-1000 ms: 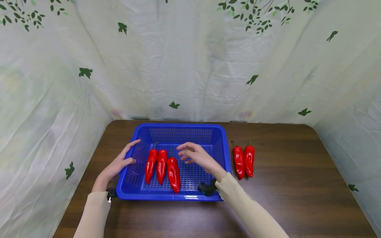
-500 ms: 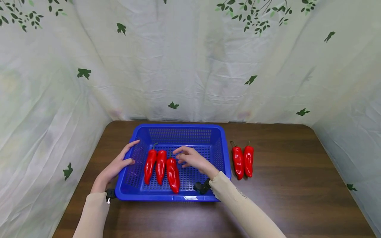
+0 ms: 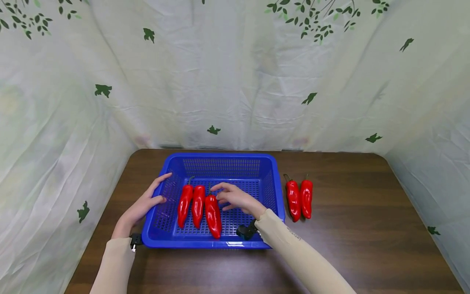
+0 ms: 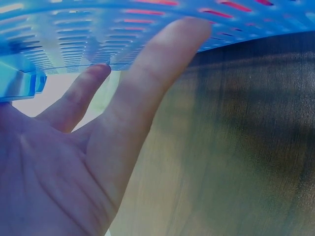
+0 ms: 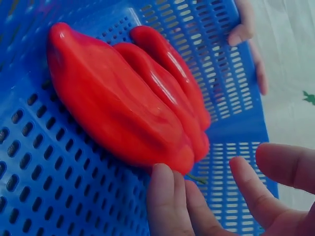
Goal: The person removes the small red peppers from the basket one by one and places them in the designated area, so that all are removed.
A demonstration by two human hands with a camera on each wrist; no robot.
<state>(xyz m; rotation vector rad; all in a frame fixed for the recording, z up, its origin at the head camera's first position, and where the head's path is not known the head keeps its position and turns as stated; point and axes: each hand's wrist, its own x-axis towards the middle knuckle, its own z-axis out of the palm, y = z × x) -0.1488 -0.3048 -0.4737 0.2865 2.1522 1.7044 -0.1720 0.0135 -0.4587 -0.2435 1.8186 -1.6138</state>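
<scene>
Pale leaf-printed curtains (image 3: 235, 81) back a wooden table (image 3: 352, 196) in the head view, where a blue basket (image 3: 205, 244) holds three red peppers (image 3: 213, 218) side by side. A person's right hand (image 3: 236, 198) has shifted leftward over the past second to the rightmost one's stem end; this looks like a placement being adjusted or finished. The left hand (image 3: 145, 200) stays at the basket's left rim. Two more peppers (image 3: 293, 200) lie on the table to the right, the basket's right wall standing between them and the three inside.

The left wrist view shows that hand's thumb and finger extended and spread against the slotted wall, red glimpsed through the gaps.

In the right wrist view, fingers part beside the nearest pepper's stem end, pinching nothing visibly; whether the fingertips touch it cannot be told.
</scene>
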